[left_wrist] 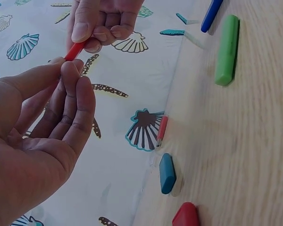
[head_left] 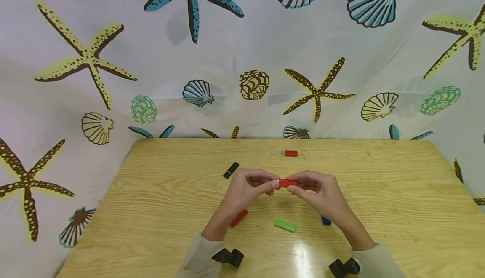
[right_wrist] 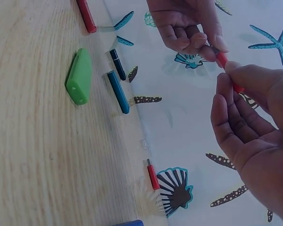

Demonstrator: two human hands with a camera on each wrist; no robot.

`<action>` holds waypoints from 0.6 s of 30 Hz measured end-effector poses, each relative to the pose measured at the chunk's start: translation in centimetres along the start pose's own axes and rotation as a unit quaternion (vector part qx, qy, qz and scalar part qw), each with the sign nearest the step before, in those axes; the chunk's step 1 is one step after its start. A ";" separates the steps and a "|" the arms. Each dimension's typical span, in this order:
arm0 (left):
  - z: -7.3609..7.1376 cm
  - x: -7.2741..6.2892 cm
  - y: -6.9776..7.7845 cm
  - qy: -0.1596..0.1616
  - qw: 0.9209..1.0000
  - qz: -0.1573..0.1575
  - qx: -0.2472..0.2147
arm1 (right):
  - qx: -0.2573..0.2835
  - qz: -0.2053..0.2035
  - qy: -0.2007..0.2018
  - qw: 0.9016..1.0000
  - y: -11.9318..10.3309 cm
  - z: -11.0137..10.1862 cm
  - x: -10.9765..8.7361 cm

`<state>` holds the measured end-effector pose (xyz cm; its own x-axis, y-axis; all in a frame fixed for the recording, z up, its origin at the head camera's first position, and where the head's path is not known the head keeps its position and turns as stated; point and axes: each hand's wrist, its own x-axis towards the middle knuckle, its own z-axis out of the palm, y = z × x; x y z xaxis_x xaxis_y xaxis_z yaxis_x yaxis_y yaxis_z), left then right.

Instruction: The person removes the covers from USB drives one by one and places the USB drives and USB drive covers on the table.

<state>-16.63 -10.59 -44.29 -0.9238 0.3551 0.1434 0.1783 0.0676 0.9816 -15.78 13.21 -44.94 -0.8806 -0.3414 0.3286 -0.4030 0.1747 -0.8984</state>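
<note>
A red USB stick is held level above the table between both hands. My left hand pinches its left end, where a pale tip shows by the thumb. At the right end my right hand grips it between thumb and fingers. Both wrist views show the stick's red body partly covered by fingertips. Behind the hands, a second red USB stick lies with its metal plug exposed. A black USB stick with a light band lies beyond my left hand.
On the wooden table, closer to me, lie a red stick by the left forearm, a lime-green stick in the middle and a blue one, partly hidden by the right wrist. A cloth with starfish and shells hangs behind.
</note>
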 end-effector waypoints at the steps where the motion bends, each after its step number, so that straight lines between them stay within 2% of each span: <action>1: 0.0 0.0 0.0 -0.001 1.000 0.000 -0.003 | 0.000 -0.003 0.001 1.000 0.0 0.0 -0.1; 18: -0.5 -0.3 0.4 -0.009 1.000 -0.005 -0.018 | 0.002 -0.008 0.007 1.000 -0.6 0.5 -0.1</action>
<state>-16.44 -11.14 -43.86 -0.9188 0.3721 0.1318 0.1570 0.0382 0.9869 -15.32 12.73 -44.59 -0.8769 -0.3320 0.3477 -0.4168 0.1648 -0.8939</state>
